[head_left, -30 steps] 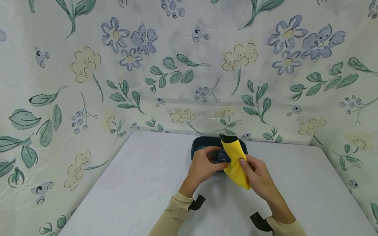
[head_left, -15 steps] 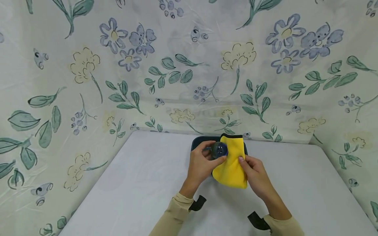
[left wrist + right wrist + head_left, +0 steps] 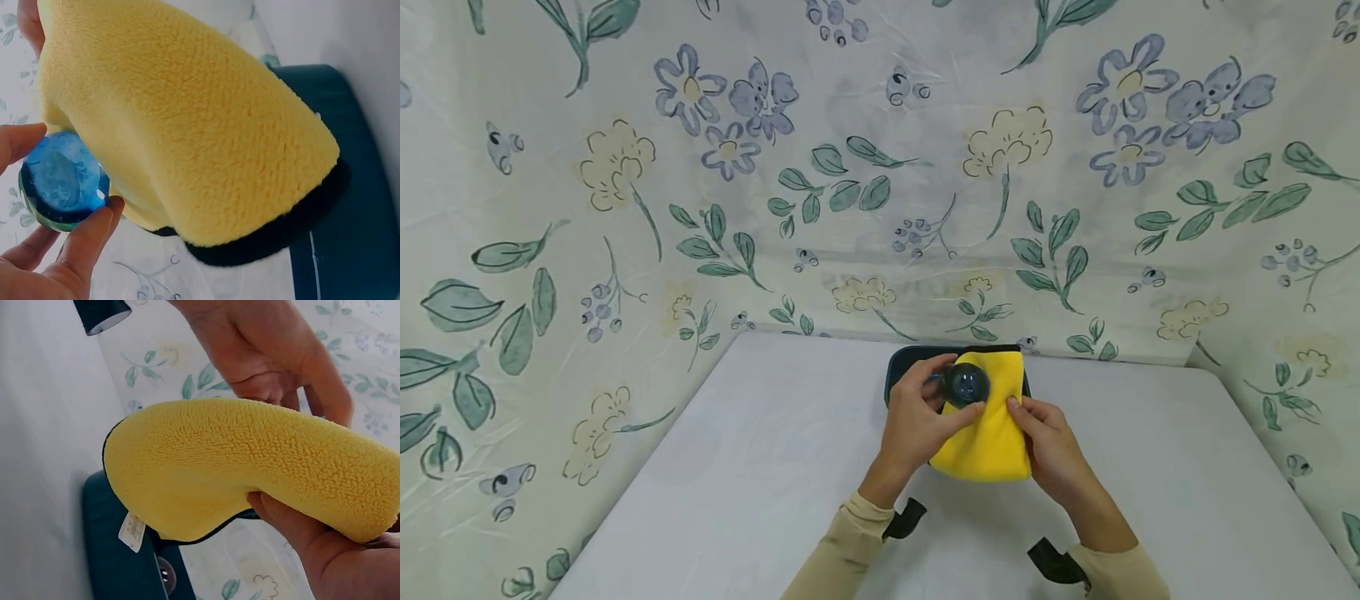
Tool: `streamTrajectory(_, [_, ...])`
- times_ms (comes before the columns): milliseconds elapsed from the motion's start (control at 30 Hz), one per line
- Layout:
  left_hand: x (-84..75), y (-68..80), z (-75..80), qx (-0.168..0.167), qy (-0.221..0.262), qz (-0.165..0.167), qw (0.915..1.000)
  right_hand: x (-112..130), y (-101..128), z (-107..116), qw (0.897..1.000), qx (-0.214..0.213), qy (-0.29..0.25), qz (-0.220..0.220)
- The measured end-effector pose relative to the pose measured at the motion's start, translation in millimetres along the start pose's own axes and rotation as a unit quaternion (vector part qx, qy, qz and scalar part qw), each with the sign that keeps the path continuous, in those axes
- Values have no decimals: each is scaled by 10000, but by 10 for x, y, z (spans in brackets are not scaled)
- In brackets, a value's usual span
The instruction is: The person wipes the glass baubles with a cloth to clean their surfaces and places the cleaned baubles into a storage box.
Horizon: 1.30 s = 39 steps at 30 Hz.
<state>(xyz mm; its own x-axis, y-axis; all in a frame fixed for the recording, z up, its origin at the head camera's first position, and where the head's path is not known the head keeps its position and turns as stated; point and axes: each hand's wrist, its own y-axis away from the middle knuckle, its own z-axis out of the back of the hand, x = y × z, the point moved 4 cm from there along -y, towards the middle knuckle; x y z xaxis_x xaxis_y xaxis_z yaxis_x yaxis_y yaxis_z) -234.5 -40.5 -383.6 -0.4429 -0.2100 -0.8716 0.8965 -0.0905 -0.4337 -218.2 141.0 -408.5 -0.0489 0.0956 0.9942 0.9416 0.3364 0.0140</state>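
Observation:
My left hand (image 3: 910,425) holds a blue, round, faceted glass piece (image 3: 65,181) by its edges, between thumb and fingers. In the head view the piece overlaps the front of a yellow fleece cloth (image 3: 988,442) with black edging. My right hand (image 3: 1060,446) pinches the cloth along its right side, thumb in front. In the right wrist view the thumb (image 3: 281,519) presses the cloth's lower edge, and the cloth (image 3: 250,444) hides the glass piece and the left fingertips. The plush side of the cloth (image 3: 187,125) fills much of the left wrist view.
Behind the hands, a dark teal tray (image 3: 904,360) stands on the white table (image 3: 760,433), partly covered by the cloth. A round greyish thing (image 3: 166,575) shows at its edge in the right wrist view. A white label (image 3: 132,531) hangs from the cloth. Floral fabric (image 3: 865,208) rises behind the table.
The cloth has turned from a narrow slanted fold to a broad, flatter face and spread leftward behind the glass piece. The left hand has tilted the glass piece up slightly.

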Motion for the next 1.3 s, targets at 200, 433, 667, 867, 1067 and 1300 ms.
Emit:
streamTrajectory(200, [-47, 61, -85, 289, -159, -145, 9993, -49, -24, 65, 9990, 233, -294, -231])
streamTrajectory(433, [-80, 81, -107, 418, -618, -331, 9967, -43, -29, 108, 9975, 470, -517, -140])
streamTrajectory(667, [-108, 61, -96, 761, -1150, -592, 9887, -12, -28, 150, 9994, 159, -281, -123])
streamTrajectory(867, [-113, 68, -113, 1182, -1533, -476, 9799, 8, -18, 174, 9998, -68, -171, -119])
streamTrajectory(1067, [-120, 74, -125, 1529, -1809, -238, 9713, 16, -13, 179, 9995, -287, 98, -52])
streamTrajectory(1300, [-76, 85, -133, 1677, -2003, -7, 9653, 121, 18, 156, 9942, -878, 616, 110])
